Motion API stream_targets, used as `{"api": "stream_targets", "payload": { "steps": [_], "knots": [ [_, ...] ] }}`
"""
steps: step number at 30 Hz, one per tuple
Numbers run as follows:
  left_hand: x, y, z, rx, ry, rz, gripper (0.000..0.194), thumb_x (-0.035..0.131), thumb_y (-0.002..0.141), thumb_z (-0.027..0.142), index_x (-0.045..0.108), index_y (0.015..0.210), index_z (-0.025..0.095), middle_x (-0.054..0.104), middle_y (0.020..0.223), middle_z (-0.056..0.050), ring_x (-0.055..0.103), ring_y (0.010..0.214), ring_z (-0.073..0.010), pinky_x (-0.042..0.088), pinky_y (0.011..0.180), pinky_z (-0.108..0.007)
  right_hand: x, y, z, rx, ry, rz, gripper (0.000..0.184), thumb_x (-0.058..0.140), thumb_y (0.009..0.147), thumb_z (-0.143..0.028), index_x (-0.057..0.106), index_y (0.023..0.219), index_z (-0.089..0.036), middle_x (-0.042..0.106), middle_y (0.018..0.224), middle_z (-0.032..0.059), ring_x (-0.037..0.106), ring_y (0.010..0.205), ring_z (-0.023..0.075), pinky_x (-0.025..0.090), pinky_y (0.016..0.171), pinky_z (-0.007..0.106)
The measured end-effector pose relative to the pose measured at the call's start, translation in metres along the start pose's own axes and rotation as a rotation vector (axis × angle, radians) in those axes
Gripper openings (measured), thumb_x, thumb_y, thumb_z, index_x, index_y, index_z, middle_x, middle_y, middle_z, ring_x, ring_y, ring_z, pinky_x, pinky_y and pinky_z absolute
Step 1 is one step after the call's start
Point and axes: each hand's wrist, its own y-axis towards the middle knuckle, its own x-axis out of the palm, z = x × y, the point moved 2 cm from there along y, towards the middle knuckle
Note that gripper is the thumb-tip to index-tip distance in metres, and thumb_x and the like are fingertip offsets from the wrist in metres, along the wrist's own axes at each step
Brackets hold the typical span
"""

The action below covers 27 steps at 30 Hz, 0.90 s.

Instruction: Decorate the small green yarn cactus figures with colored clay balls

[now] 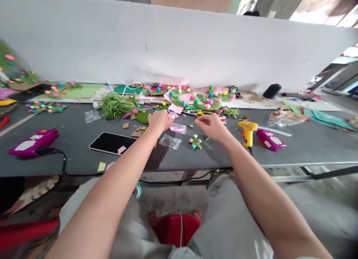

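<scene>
My left hand (158, 120) rests on the dark grey table (69, 154) with its fingers curled at a small clear bag of pink pompoms (178, 128); what it grips is hidden. My right hand (212, 126) lies just right of it, fingers bent and pinched over small craft bits. Between and below the hands sit another clear plastic bag (170, 141) and a small green felt piece with pompoms (195, 142). Beyond the hands lie green felt shapes dotted with coloured pompoms (207, 98).
A yellow glue gun (248, 132) and a magenta device (270, 139) stand to the right. A black phone (112, 142), a tuft of green yarn (114, 104) and a second magenta device (33, 142) with a cable lie left. A white board (179, 46) walls the back.
</scene>
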Motion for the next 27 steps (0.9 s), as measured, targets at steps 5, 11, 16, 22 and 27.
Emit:
{"api": "stream_targets", "payload": {
  "steps": [5, 11, 16, 22, 27],
  "knots": [
    [0.006, 0.011, 0.009, 0.004, 0.020, 0.029, 0.020, 0.069, 0.079, 0.034, 0.071, 0.091, 0.018, 0.074, 0.104, -0.017, 0.069, 0.104, -0.0396, 0.046, 0.098, -0.055, 0.004, -0.003, -0.003, -0.009, -0.015, -0.025, 0.023, 0.064, 0.090, -0.040, 0.075, 0.088, -0.019, 0.078, 0.090, 0.0075, 0.071, 0.085, 0.0238, 0.053, 0.081, 0.038],
    [-0.022, -0.051, 0.011, 0.305, -0.209, 0.152, 0.036, 0.070, 0.088, 0.040, 0.071, 0.117, 0.018, 0.068, 0.117, -0.011, 0.066, 0.107, -0.0254, 0.052, 0.094, -0.035, 0.001, -0.004, -0.006, -0.075, 0.149, -0.020, 0.022, 0.063, 0.090, -0.027, 0.075, 0.103, -0.015, 0.077, 0.097, 0.0090, 0.070, 0.086, 0.0216, 0.054, 0.082, 0.038],
    [-0.021, -0.100, 0.018, 0.395, -0.495, 0.120, 0.035, 0.076, 0.087, 0.032, 0.069, 0.118, 0.019, 0.073, 0.115, -0.008, 0.069, 0.101, -0.0230, 0.055, 0.085, -0.033, -0.001, -0.014, -0.018, -0.154, 0.268, -0.129, 0.017, 0.066, 0.088, -0.023, 0.075, 0.100, -0.015, 0.075, 0.091, 0.0052, 0.067, 0.080, 0.0165, 0.054, 0.076, 0.032],
    [-0.006, -0.114, 0.025, 0.412, -0.504, 0.114, 0.032, 0.073, 0.090, 0.027, 0.066, 0.121, 0.020, 0.076, 0.117, -0.007, 0.071, 0.105, -0.0241, 0.055, 0.091, -0.036, -0.005, -0.024, -0.019, -0.200, 0.279, -0.145, 0.016, 0.073, 0.086, -0.025, 0.076, 0.098, -0.015, 0.075, 0.096, 0.0053, 0.066, 0.083, 0.0153, 0.052, 0.074, 0.029],
    [0.000, -0.117, 0.030, 0.459, -0.486, 0.116, 0.034, 0.071, 0.090, 0.020, 0.064, 0.123, 0.020, 0.075, 0.123, -0.009, 0.070, 0.110, -0.0261, 0.055, 0.097, -0.039, -0.006, -0.033, -0.012, -0.149, 0.193, -0.116, 0.023, 0.074, 0.088, -0.036, 0.079, 0.100, -0.017, 0.075, 0.100, 0.0063, 0.066, 0.085, 0.0166, 0.051, 0.073, 0.029]
  ]
}}
